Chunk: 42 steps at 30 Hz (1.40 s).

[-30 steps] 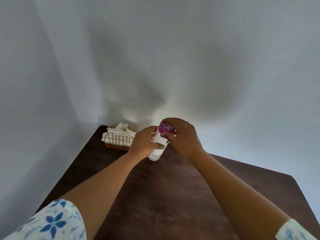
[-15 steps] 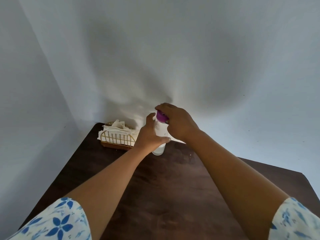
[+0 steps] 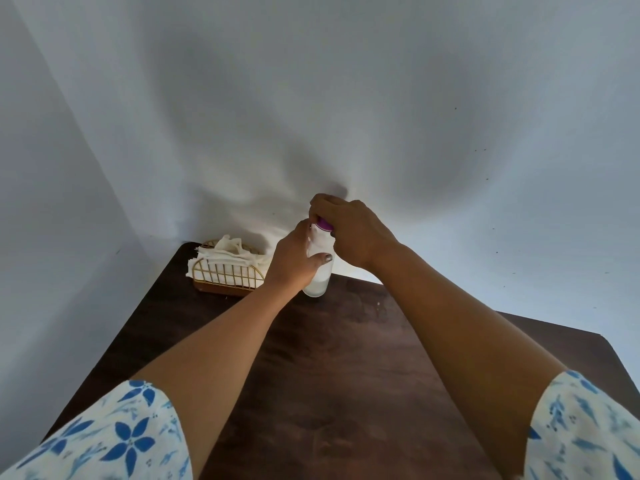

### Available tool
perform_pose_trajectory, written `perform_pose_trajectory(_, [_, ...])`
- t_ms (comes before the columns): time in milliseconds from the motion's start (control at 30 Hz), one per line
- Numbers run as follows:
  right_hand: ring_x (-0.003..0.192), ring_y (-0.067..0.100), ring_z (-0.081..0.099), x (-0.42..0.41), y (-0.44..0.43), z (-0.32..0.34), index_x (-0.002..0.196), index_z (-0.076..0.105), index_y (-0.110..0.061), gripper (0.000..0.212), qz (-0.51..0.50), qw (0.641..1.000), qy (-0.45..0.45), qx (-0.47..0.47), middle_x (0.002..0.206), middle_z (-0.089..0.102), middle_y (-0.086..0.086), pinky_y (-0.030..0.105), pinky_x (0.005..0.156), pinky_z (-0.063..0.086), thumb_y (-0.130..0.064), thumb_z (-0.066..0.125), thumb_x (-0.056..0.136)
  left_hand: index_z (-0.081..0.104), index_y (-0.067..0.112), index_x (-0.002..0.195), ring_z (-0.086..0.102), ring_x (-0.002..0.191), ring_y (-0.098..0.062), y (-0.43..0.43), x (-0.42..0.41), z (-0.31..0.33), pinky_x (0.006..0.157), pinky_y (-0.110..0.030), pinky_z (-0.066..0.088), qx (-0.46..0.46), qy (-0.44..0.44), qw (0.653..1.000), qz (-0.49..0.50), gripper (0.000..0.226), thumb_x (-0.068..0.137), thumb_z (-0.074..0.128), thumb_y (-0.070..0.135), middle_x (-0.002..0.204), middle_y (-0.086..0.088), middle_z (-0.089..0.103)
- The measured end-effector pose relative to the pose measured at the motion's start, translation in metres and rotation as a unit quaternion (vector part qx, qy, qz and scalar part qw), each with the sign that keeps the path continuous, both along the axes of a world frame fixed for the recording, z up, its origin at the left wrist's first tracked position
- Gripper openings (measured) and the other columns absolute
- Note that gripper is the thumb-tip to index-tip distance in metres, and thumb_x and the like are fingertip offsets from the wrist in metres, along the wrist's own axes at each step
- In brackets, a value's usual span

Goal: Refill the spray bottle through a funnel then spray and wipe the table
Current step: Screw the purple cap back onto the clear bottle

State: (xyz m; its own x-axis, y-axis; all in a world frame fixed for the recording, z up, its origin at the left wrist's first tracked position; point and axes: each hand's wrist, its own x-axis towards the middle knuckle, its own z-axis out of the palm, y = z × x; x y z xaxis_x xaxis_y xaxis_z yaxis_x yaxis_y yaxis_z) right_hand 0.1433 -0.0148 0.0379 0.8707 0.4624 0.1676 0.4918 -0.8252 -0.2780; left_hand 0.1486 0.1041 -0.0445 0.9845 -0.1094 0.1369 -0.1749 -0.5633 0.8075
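At the far edge of the dark wooden tabletop [image 3: 346, 358], the left hand [image 3: 294, 263] wraps the frosted white plastic spray bottle [image 3: 318, 284] to steady it upright while the right hand [image 3: 349, 230] closes over its purple cap [image 3: 324, 224], apparently to twist it.

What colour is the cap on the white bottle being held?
Purple cap, seen in the head view, mostly covered by the right hand.

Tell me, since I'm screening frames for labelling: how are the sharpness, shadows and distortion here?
Head view: mostly sharp, with wide-angle bending at the wall and table edges. Soft shadows on the wall behind the hands, no glare. The left hand and right hand hide much of the spray bottle.
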Motion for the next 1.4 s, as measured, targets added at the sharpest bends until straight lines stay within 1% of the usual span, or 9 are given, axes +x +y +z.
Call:
perform_pose_trajectory(133, [0.078,0.035,0.053,-0.004,0.001,-0.001,0.103,0.057,-0.01,0.04,-0.002,1.0,-0.01,-0.012,0.117,0.058,0.0,0.033,0.064,0.038,0.013,0.045,0.073,0.043,0.007,0.129,0.056,0.116,-0.026,0.001,0.0,-0.001,0.099,-0.034,0.045,-0.023,0.015,1.0,-0.003,0.06,0.078,0.072,0.019,0.127,-0.011,0.057])
perform_pose_trajectory(267, [0.115,0.032,0.055,-0.01,0.001,0.003,0.117,0.056,-0.015,0.046,-0.035,0.999,0.033,-0.022,0.15,0.034,-0.005,0.041,0.09,0.046,0.008,0.046,0.078,0.04,0.01,0.131,0.053,0.12,-0.027,0.001,-0.003,0.003,0.102,-0.038,0.043,-0.053,0.042,0.998,-0.002,0.063,0.077,0.073,0.016,0.13,-0.01,0.055])
perform_pose_trajectory(367, [0.125,0.033,0.047,-0.017,0.003,0.004,0.13,0.047,-0.028,0.068,-0.046,0.997,0.045,-0.052,0.157,0.017,-0.007,0.041,0.092,0.047,0.012,0.047,0.075,0.026,0.015,0.141,0.041,0.13,-0.021,-0.001,-0.011,0.005,0.1,-0.023,0.032,-0.027,0.039,0.999,-0.009,0.084,0.073,0.077,0.019,0.142,-0.004,0.043])
perform_pose_trajectory(500, [0.137,0.042,0.024,-0.039,0.002,0.008,0.144,0.018,-0.041,0.095,-0.072,0.994,0.029,-0.077,0.158,-0.01,0.001,0.05,0.097,0.045,0.014,0.053,0.075,0.001,0.014,0.148,0.015,0.143,-0.018,0.002,-0.031,0.012,0.108,-0.021,0.016,-0.005,0.039,0.999,0.018,0.11,0.07,0.08,0.022,0.157,-0.004,0.012])
perform_pose_trajectory(600, [0.144,0.036,-0.003,-0.06,0.001,0.014,0.147,0.004,-0.038,0.1,-0.09,0.991,0.039,-0.089,0.157,-0.016,0.003,0.048,0.104,0.037,0.004,0.063,0.078,-0.003,0.013,0.148,0.007,0.145,-0.017,0.007,-0.05,0.023,0.113,-0.026,0.012,0.015,0.023,0.999,0.023,0.113,0.071,0.079,0.026,0.158,-0.003,0.003])
perform_pose_trajectory(767, [0.143,0.031,-0.015,-0.107,-0.004,0.023,0.148,-0.012,-0.022,0.103,-0.11,0.986,0.05,-0.113,0.157,-0.016,0.009,0.045,0.117,0.018,-0.016,0.067,0.082,-0.001,0.011,0.148,0.011,0.145,-0.019,0.011,-0.101,0.058,0.114,-0.029,0.015,0.045,-0.033,0.998,-0.029,0.111,0.072,0.078,0.031,0.158,-0.006,0.007])
perform_pose_trajectory(967, [0.142,0.031,-0.018,-0.21,-0.018,0.053,0.148,-0.011,-0.019,0.099,-0.175,0.978,0.057,-0.097,0.158,-0.012,0.008,0.045,0.116,0.01,-0.033,0.064,0.085,0.002,0.018,0.149,0.011,0.144,-0.014,0.02,-0.194,0.077,0.114,-0.031,0.018,0.02,-0.063,0.994,-0.087,0.104,0.075,0.072,0.04,0.158,-0.001,0.006])
perform_pose_trajectory(1233, [0.144,0.027,-0.011,-0.376,-0.04,0.069,0.147,0.017,-0.026,0.076,-0.265,0.955,0.119,0.063,0.159,0.0,0.004,0.044,0.116,0.008,-0.047,0.058,0.086,0.012,0.03,0.147,0.027,0.138,-0.012,0.031,-0.333,0.085,0.11,-0.031,0.031,-0.129,0.104,0.951,-0.259,0.109,0.06,0.067,0.068,0.156,0.008,0.017])
perform_pose_trajectory(1400, [0.146,0.021,-0.004,-0.449,-0.045,0.056,0.146,0.015,-0.035,0.102,-0.253,0.944,0.192,0.092,0.159,0.002,-0.004,0.051,0.116,0.013,-0.073,0.056,0.061,0.008,0.035,0.145,0.022,0.14,-0.008,0.026,-0.396,0.069,0.114,-0.034,0.024,-0.114,0.182,0.926,-0.31,0.106,0.065,0.076,0.052,0.156,0.011,0.014])
